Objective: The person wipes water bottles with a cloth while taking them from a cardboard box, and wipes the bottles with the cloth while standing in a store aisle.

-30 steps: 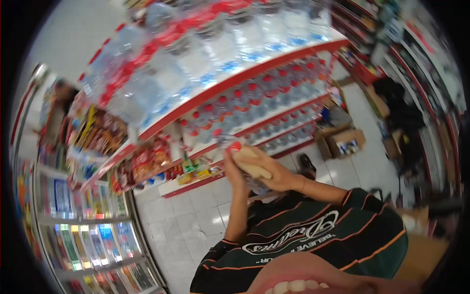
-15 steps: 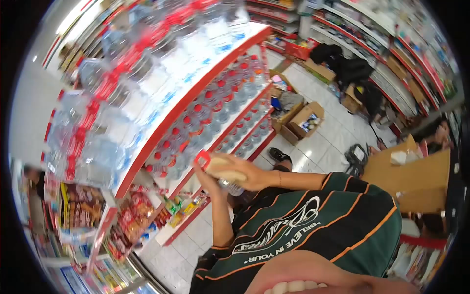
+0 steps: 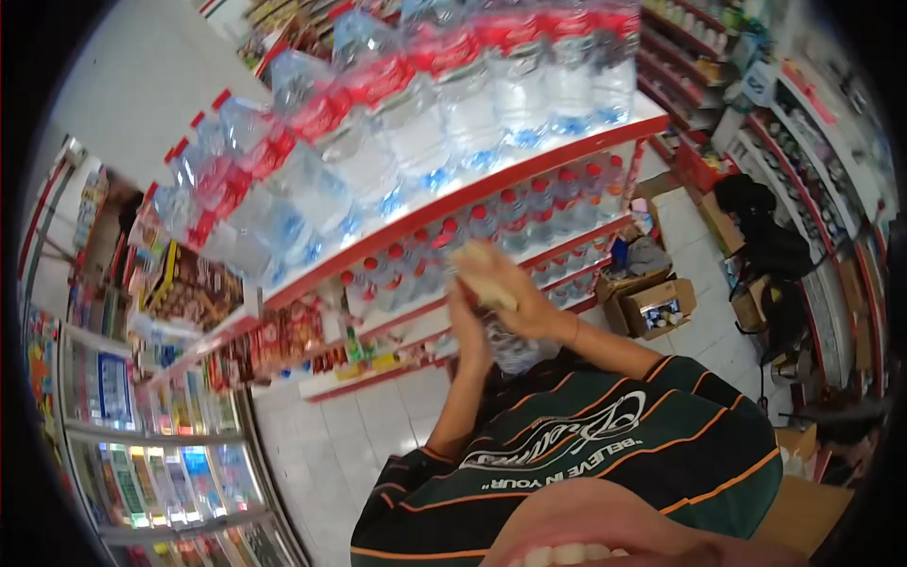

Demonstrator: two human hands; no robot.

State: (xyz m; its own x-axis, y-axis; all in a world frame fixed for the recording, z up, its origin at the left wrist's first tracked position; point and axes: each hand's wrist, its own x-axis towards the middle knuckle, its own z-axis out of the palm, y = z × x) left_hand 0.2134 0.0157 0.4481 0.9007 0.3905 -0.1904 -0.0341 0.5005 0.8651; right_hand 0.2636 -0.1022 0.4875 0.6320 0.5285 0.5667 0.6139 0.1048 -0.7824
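A clear plastic bottle [image 3: 510,348] is held between both hands in front of the striped shirt; its lower part shows below the palms. My left hand [image 3: 468,326] is wrapped along the bottle's left side, fingers partly hidden. My right hand [image 3: 518,291] is closed on a beige cloth [image 3: 480,269] laid over the upper part of the bottle. The bottle's cap is hidden by the cloth and fingers. Just beyond the hands are rows of small red-capped bottles [image 3: 510,213] on a shelf.
Large bottles [image 3: 472,104] with red labels stand on the top shelf. Snack packs [image 3: 288,335] are to the left, above a glass-door cabinet [image 3: 156,472]. At the right are an open carton [image 3: 661,307], a black bag [image 3: 756,217] and more shelving [image 3: 803,170].
The view swung right and then back left. The beige cloth now covers the bottle's top, where a red cap showed before. Both hands still hold the bottle and cloth.
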